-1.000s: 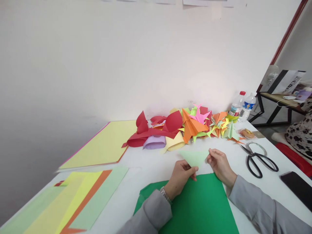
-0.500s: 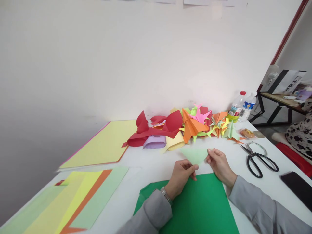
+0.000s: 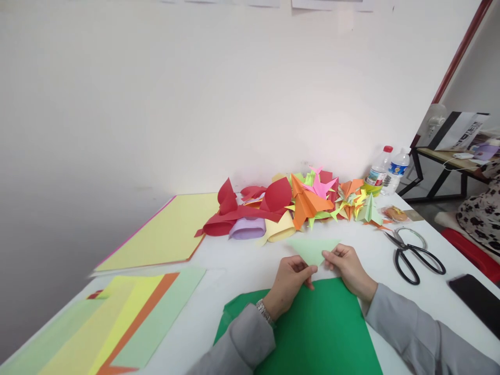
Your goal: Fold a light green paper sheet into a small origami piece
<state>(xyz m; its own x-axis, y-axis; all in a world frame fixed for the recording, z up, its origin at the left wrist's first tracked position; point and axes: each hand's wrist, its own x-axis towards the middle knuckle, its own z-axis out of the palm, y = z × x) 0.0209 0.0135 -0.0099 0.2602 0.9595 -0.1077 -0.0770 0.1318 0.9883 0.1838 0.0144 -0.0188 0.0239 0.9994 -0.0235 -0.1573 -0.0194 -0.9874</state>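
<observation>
A pale green paper triangle (image 3: pixel 313 249) is held up between my hands, point downward, just beyond a large green sheet (image 3: pixel 320 328). My left hand (image 3: pixel 288 284) pinches it near the bottom point between thumb and fingers. On its right slanted edge, my right hand (image 3: pixel 349 268) has thumb and fingers closed, close to the left fingertips. The upper corners of the triangle stick out free. Both forearms rest low over the green sheet and the table.
Folded paper planes (image 3: pixel 310 200) and red paper shapes (image 3: pixel 250 208) are heaped by the wall. Coloured strips (image 3: pixel 156 317) and a yellow sheet (image 3: pixel 164 229) lie left. Scissors (image 3: pixel 416 252), a phone (image 3: pixel 474 302) and two bottles (image 3: pixel 395 169) are right. A seated person (image 3: pixel 480 208) shows at the edge.
My right hand has slid from the triangle's upper right corner down its edge, toward my left hand. My left hand keeps its pinch in nearly the same place.
</observation>
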